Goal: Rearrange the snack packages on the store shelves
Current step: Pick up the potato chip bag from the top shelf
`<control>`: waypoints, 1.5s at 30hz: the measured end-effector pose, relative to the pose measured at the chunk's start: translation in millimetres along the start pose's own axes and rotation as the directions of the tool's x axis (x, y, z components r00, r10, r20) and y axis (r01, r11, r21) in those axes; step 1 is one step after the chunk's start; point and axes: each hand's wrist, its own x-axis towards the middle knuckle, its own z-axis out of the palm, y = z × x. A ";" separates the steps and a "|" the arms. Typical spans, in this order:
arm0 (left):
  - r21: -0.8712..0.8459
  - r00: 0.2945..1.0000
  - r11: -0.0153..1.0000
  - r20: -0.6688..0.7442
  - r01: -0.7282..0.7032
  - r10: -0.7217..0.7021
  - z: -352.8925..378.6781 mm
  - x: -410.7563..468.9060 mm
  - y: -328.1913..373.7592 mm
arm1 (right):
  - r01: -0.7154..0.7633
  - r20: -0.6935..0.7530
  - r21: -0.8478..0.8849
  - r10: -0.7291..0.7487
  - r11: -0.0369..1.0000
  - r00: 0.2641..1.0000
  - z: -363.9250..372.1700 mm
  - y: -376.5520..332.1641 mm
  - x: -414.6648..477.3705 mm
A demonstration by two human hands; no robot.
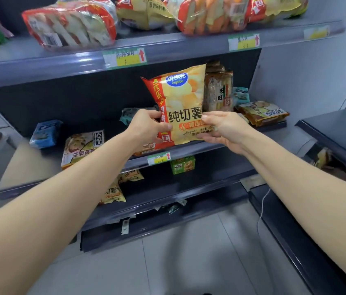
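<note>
The grey shelves [61,69] face both hands, which hold a yellow chip bag [181,99] upright between them, over the middle shelf's front edge. The left hand [146,126] grips the bag's lower left edge, thumb in front and fingers curled behind, and the right hand [225,129] pinches the lower right corner the same way. A blue pack [46,134] lies well left of the left hand, and a price tag [159,158] sits just below it.

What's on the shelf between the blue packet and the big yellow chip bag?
Head view: a flat beige snack pack lies between the blue packet and the yellow chip bag, with a teal packet behind the left hand.
</note>
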 end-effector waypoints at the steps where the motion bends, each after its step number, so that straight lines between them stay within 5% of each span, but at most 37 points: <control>1: 0.001 1.000 1.000 -0.006 0.007 -0.007 -3.9 3.2 -3.3 | -0.006 0.006 -0.001 0.006 1.000 1.000 4.6 0.9 5.2; 24: -0.059 0.994 0.993 -0.029 0.104 -0.106 -23.5 79.6 -36.6 | -0.092 0.040 0.053 0.090 0.994 0.995 32.7 18.9 94.4; 37: -0.094 0.981 0.982 -0.084 0.167 -0.175 48.4 132.5 -12.3 | -0.148 0.143 0.018 0.144 0.989 0.979 -52.2 15.9 153.4; 45: -0.139 0.994 0.985 -0.019 0.103 -0.107 115.8 160.6 22.4 | -0.144 0.051 -0.004 0.144 0.990 0.988 -134.6 5.5 172.5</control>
